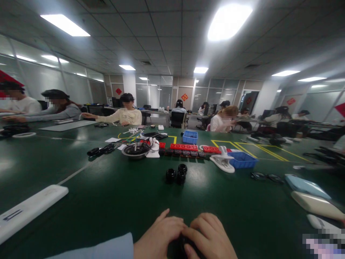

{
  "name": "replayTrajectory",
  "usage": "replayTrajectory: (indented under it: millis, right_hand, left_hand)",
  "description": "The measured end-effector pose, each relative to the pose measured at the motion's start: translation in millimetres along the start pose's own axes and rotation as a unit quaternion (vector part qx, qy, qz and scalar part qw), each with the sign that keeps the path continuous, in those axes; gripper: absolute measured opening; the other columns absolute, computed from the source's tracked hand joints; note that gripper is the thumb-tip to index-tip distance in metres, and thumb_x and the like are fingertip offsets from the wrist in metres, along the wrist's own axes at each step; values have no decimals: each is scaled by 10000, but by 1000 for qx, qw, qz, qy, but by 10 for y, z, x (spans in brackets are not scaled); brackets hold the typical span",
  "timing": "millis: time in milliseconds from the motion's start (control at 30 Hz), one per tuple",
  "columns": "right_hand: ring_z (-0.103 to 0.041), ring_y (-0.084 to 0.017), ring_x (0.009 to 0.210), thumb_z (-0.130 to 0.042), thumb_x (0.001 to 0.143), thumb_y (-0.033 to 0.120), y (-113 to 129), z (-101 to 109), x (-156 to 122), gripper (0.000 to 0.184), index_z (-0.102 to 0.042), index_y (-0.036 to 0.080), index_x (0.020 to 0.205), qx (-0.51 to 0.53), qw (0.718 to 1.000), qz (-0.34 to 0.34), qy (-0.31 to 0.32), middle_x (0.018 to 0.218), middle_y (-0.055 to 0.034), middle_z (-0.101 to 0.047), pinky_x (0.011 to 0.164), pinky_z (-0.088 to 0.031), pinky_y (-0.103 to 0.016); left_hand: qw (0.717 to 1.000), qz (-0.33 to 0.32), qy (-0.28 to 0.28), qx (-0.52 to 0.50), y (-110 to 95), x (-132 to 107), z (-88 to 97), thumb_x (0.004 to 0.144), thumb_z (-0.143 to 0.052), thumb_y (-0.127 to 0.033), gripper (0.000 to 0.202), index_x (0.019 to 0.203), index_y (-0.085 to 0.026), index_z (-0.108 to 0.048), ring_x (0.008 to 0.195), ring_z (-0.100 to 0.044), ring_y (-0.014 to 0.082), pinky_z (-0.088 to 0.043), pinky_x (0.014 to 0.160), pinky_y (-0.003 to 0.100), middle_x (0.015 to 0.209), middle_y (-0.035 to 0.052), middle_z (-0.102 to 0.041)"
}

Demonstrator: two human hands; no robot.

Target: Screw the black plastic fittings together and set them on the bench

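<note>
My left hand (157, 237) and my right hand (208, 235) are together at the bottom edge of the view, low over the green table (107, 194). Both have their fingers curled round a small black object (185, 244) held between them; most of it is hidden by the fingers. A light blue sleeve (107, 250) covers my left forearm. Three similar black round parts (176, 175) stand in a cluster on the table a short way beyond my hands.
Farther off lie red switch strips (184, 146), two blue bins (190, 137) (242, 159), a white clip (223, 162), a metal bowl (134, 150) and black cables (101, 150). A white bar (29, 208) lies at left, pale cases (309, 194) at right. Several people sit at tables behind.
</note>
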State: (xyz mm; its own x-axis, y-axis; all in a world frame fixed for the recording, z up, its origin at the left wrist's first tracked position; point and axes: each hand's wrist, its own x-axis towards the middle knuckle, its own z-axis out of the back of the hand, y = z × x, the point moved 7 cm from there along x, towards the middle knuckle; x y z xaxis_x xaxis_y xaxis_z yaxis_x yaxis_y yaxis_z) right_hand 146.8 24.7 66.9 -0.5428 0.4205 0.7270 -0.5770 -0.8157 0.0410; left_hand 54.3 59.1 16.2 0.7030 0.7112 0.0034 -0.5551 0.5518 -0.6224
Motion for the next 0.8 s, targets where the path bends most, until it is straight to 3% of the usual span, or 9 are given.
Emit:
replayTrajectory:
  millis: [200,533,667,800]
  right_hand:
    - [-494,-144,637,-300,944,367,6,-24,4,364,-602,184,854,2,1000,-1,-10,680,-25,-582,574,-382,-256]
    - [-473,-139,599,-236,943,455,7,-8,7,467,-603,180,853,6,1000,19,-19,636,-16,-559,539,-357,-257]
    - [-493,-143,617,-229,920,522,-41,-86,-53,495,-604,199,949,2,1000,16,18,666,-18,-569,540,-365,-263]
    - [-507,-145,631,-218,924,514,-80,-153,-104,496,-606,205,947,0,999,4,37,685,-24,-577,545,-379,-260]
  left_hand:
    - [1000,13,24,-3,-15,-9,12,727,-639,-200,426,1141,-232,-544,1195,-406,218,-107,1070,479,1237,50,-525]
    - [1000,15,-5,12,-8,14,38,718,-667,-254,276,989,-228,-618,1090,-456,231,-178,1045,457,1167,56,-527]
    - [999,11,-25,31,-36,-1,54,727,-661,-304,219,917,-205,-618,991,-484,215,-337,923,357,1069,44,-567]
    - [998,16,-22,59,-40,-7,39,791,-587,-350,190,873,-179,-604,814,-506,174,-373,795,297,898,25,-602]
